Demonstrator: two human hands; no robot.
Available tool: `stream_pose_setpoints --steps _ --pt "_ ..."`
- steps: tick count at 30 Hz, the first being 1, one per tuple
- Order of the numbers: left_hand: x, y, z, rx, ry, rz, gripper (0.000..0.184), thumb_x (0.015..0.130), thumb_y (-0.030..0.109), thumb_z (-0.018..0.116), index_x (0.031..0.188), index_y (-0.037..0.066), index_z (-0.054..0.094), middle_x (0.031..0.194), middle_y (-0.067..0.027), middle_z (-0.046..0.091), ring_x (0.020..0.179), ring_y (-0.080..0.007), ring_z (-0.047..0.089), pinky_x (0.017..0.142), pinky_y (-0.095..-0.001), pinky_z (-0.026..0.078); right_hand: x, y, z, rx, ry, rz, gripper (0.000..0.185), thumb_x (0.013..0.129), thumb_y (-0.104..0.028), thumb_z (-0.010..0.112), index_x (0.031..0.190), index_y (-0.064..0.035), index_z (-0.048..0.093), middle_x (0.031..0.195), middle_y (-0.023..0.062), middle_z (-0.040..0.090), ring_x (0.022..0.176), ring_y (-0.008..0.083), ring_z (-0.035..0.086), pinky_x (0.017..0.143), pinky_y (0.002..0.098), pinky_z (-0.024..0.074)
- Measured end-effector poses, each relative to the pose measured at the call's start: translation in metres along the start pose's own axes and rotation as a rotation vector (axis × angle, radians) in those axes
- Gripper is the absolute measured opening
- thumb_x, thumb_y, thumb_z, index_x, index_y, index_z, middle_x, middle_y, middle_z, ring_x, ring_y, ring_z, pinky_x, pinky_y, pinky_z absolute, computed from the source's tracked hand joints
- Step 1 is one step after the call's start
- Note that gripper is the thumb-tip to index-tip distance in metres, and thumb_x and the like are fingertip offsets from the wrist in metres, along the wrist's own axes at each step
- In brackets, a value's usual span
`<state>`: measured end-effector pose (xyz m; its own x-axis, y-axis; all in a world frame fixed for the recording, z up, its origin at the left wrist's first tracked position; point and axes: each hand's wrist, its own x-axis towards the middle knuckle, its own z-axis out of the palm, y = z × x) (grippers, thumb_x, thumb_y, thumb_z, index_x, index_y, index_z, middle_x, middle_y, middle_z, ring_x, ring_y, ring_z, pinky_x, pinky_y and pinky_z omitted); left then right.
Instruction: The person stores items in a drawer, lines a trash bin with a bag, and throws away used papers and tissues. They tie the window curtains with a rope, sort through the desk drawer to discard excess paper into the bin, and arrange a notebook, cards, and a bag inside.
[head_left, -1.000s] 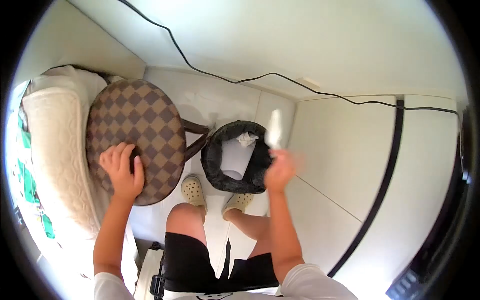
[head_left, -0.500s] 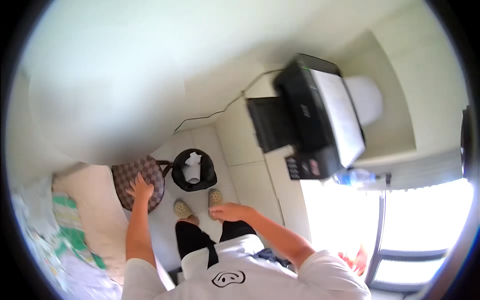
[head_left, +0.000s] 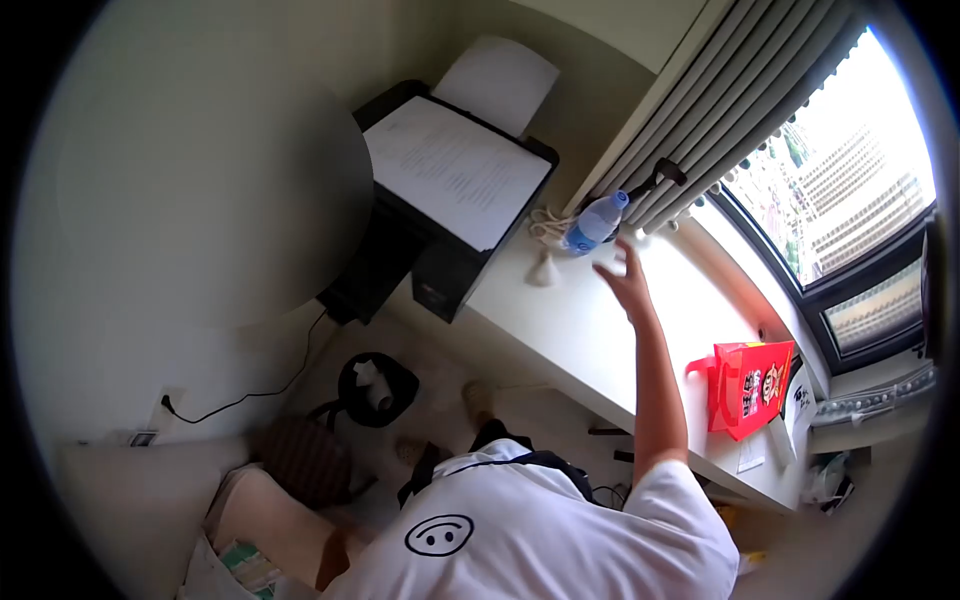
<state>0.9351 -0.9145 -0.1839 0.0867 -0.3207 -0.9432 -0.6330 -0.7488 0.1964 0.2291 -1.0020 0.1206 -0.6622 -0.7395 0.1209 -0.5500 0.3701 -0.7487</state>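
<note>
My right hand (head_left: 628, 283) reaches over the white counter with its fingers apart and nothing in them. Just beyond the fingertips stands a clear plastic water bottle (head_left: 597, 222) with a blue label and blue cap; a small gap seems to separate them. A pale cord (head_left: 548, 228) lies coiled beside the bottle. My left hand cannot be made out; that arm runs low at the bottom left, mostly behind my shirt. Near that side a round brown checked bag (head_left: 300, 462) rests on the floor in shadow.
A black printer (head_left: 440, 285) with a printed sheet (head_left: 455, 165) on top stands left of the bottle. A red bag (head_left: 752, 388) sits on the white counter (head_left: 560, 340) by the window. A black bin (head_left: 400, 385) stands on the floor. Grey curtains (head_left: 720, 100) hang at the back.
The view has swung right towards the counter and window. My right hand has risen from near my legs to beside the bottle. My left hand, earlier on the checked bag, no longer shows.
</note>
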Motion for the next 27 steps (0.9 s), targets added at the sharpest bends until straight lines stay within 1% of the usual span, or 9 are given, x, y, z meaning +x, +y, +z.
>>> stream_pose_setpoints --steps 1,3,7,11,16,18,21,26,27 --pt "-0.007 0.003 0.01 -0.062 0.005 -0.014 0.058 0.081 0.033 0.053 0.126 0.001 0.04 0.124 -0.0152 0.045 0.112 -0.0289 0.044 0.093 -0.0387 0.034 0.031 0.019 0.007 -0.005 0.136 -0.046 0.082 0.066 -0.026 0.076 0.131 -0.0042 0.031 0.124 0.0223 0.04 0.118 0.031 0.039 0.091 0.0386 0.0399" --pt "-0.021 0.012 0.03 -0.139 0.02 -0.024 0.056 0.081 0.034 0.053 0.125 0.001 0.041 0.122 -0.0149 0.046 0.11 -0.0285 0.045 0.092 -0.0389 0.034 0.081 0.053 0.033 -0.068 0.328 -0.166 0.083 0.06 -0.03 0.078 0.125 -0.0023 0.034 0.123 0.022 0.042 0.114 0.0314 0.043 0.09 0.0389 0.0396" --pt "-0.051 0.021 0.065 -0.214 0.038 -0.041 0.053 0.081 0.034 0.053 0.122 0.002 0.043 0.118 -0.0143 0.048 0.105 -0.0278 0.047 0.09 -0.0392 0.036 0.115 0.064 0.055 0.181 0.345 -0.009 0.071 0.059 -0.03 0.078 0.111 -0.002 0.039 0.106 0.0197 0.055 0.098 0.033 0.055 0.082 0.0386 0.0433" --pt "-0.063 0.011 0.081 -0.251 0.025 -0.038 0.05 0.082 0.034 0.053 0.12 0.003 0.046 0.114 -0.0137 0.05 0.101 -0.027 0.049 0.088 -0.0396 0.037 0.081 0.031 0.03 -0.072 0.258 -0.04 0.068 0.059 -0.032 0.078 0.109 -0.0026 0.042 0.098 0.0185 0.059 0.09 0.0325 0.059 0.075 0.0387 0.0464" --pt "-0.057 -0.024 0.081 -0.299 0.008 -0.001 0.047 0.082 0.035 0.053 0.117 0.003 0.049 0.109 -0.0129 0.053 0.096 -0.026 0.051 0.085 -0.0401 0.039 0.016 -0.033 -0.005 -0.009 0.356 -0.189 0.064 0.06 -0.028 0.079 0.108 -0.0022 0.045 0.094 0.0165 0.061 0.087 0.0291 0.061 0.075 0.0365 0.0491" --pt "-0.044 -0.045 0.078 -0.33 -0.009 0.046 0.046 0.082 0.035 0.053 0.115 0.004 0.051 0.107 -0.0125 0.054 0.094 -0.0256 0.052 0.084 -0.0402 0.039 -0.011 -0.065 -0.018 0.091 0.268 -0.231 0.061 0.059 -0.023 0.08 0.106 -0.002 0.048 0.094 0.0146 0.062 0.087 0.026 0.062 0.077 0.0344 0.0491" --pt "-0.026 -0.073 0.068 -0.435 -0.038 0.16 0.044 0.083 0.035 0.053 0.113 0.004 0.053 0.104 -0.0121 0.056 0.091 -0.025 0.053 0.082 -0.0405 0.04 -0.056 -0.111 -0.022 -0.076 0.011 -0.333 0.067 0.052 -0.024 0.083 0.106 -0.0028 0.05 0.095 0.0132 0.062 0.088 0.026 0.062 0.078 0.0344 0.049" --pt "-0.025 -0.103 0.066 -0.59 0.075 0.225 0.04 0.083 0.032 0.053 0.111 0.003 0.054 0.098 -0.0116 0.058 0.085 -0.0245 0.056 0.079 -0.0405 0.042 -0.124 -0.162 0.053 -0.057 -0.644 -0.654 0.065 0.053 -0.026 0.081 0.108 -0.0083 0.051 0.095 0.0133 0.061 0.086 0.0292 0.061 0.075 0.0346 0.0496" --pt "-0.04 -0.1 0.071 -0.596 0.127 0.197 0.039 0.082 0.029 0.053 0.11 0.002 0.053 0.097 -0.0117 0.057 0.084 -0.0247 0.056 0.077 -0.0402 0.042 -0.133 -0.16 0.074 -0.049 -0.816 -0.54 0.063 0.055 -0.026 0.08 0.109 -0.0098 0.05 0.095 0.0148 0.06 0.086 0.0325 0.06 0.075 0.0368 0.0491"
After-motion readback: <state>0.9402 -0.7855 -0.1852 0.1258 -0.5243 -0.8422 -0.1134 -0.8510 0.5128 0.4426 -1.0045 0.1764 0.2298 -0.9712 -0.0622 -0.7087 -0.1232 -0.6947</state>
